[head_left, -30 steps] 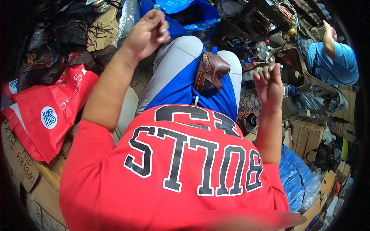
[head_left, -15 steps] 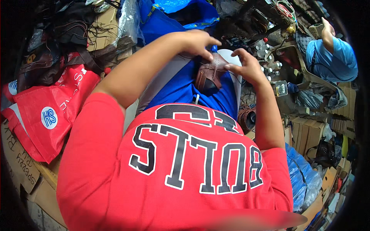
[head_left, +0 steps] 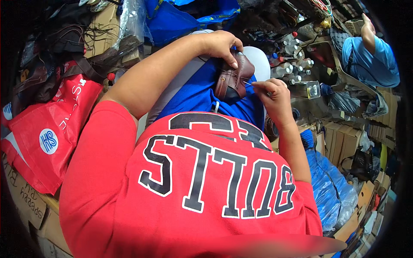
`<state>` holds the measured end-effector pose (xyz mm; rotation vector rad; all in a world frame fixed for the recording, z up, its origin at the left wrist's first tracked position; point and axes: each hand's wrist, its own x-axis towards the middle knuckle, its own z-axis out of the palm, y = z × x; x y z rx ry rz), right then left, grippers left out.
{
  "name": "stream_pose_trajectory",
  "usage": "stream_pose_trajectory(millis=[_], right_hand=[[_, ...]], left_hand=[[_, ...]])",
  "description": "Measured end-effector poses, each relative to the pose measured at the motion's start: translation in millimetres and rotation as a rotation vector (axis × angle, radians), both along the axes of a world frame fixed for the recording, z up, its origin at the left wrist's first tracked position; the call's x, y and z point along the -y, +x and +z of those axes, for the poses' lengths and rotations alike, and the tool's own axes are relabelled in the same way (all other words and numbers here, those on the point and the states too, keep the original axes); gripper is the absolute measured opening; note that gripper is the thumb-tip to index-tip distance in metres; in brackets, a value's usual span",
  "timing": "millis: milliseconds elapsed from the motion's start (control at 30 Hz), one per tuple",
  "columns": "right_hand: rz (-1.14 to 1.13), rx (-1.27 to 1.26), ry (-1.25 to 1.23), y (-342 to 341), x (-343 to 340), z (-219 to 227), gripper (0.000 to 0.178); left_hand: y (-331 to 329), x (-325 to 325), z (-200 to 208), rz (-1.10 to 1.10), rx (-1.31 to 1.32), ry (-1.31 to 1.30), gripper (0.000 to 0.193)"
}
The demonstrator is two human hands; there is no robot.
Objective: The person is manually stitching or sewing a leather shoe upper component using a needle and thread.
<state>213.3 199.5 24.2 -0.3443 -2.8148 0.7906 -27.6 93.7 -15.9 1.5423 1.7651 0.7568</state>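
Observation:
A brown leather shoe (head_left: 232, 81) with stitching and a small eyelet rests on my lap, its dark opening toward me. My left hand (head_left: 223, 47) is closed on the shoe's far end, thumb on top of the leather. Beside the shoe's right edge, my right hand (head_left: 275, 95) pinches a thin, light, needle-like thing (head_left: 248, 83) whose tip reaches the leather. I cannot make out whether it is a needle or a thread end.
A red bag (head_left: 41, 129) lies at my left over cardboard, and a blue bag (head_left: 180, 21) is ahead. Several clear bottles (head_left: 294, 69) stand to the right. Another person in a light blue shirt (head_left: 372, 60) is at the far right. Blue plastic (head_left: 325, 185) lies near my right elbow.
My right hand has moved down and right from above the shoe, and its spread fingers have closed into a pinch. My left hand keeps its place at the shoe's far end.

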Motion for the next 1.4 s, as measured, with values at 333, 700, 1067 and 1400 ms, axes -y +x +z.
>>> stream_pose_trajectory(millis=[333, 700, 1067, 1400], right_hand=[[-0.012, 0.005, -0.065, -19, -1, 1, 0.011], [-0.071, 0.148, -0.123, -29, 8, 24, 0.015], [0.017, 0.142, -0.416, -28, -9, -7, 0.018], [0.073, 0.188, -0.654, -24, -28, -26, 0.02]], left_hand=[[0, 2, 5, -0.005, 0.014, -0.009, 0.057], [-2, 1, 0, -0.013, 0.052, -0.016, 0.058], [-2, 1, -1, -0.031, -0.02, 0.071, 0.057], [5, 4, -12, 0.043, -0.095, 0.221, 0.052]])
